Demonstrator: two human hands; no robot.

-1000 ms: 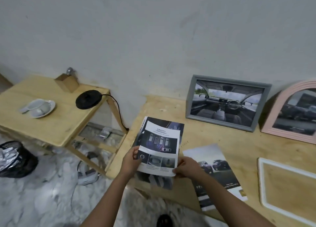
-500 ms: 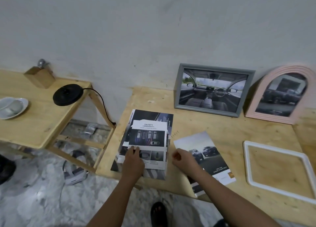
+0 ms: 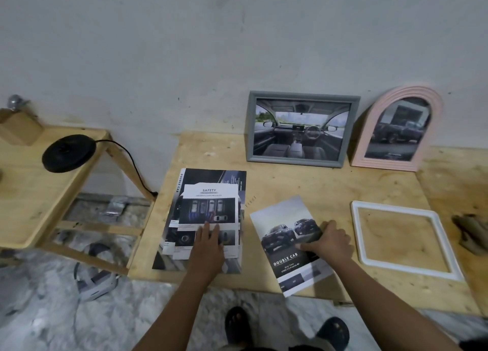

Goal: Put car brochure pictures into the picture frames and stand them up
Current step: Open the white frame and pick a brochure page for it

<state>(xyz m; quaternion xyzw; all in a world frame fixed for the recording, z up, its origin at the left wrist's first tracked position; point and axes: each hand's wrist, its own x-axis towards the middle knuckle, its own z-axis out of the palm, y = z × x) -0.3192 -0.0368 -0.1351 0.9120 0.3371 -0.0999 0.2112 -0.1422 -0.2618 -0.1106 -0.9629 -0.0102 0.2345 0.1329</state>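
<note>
A stack of car brochure pages, topped by a "SAFETY" sheet, lies on the plywood table. My left hand rests flat on it, fingers spread. To its right lies a "DOUBLE CAB" page showing two trucks; my right hand presses on its right edge, fingers curled over the paper. A white square frame lies flat and unfilled further right. A grey frame with a car interior picture and a pink arched frame with a truck picture lean upright against the wall.
A lower wooden side table at left holds a black round base with a cord and a wooden block. A dark rag-like object lies at the table's right. My sandalled feet stand on the marble floor.
The SAFETY sheet, held up in both hands before, now lies on the stack under my left hand. My right hand moved right onto the DOUBLE CAB page.
</note>
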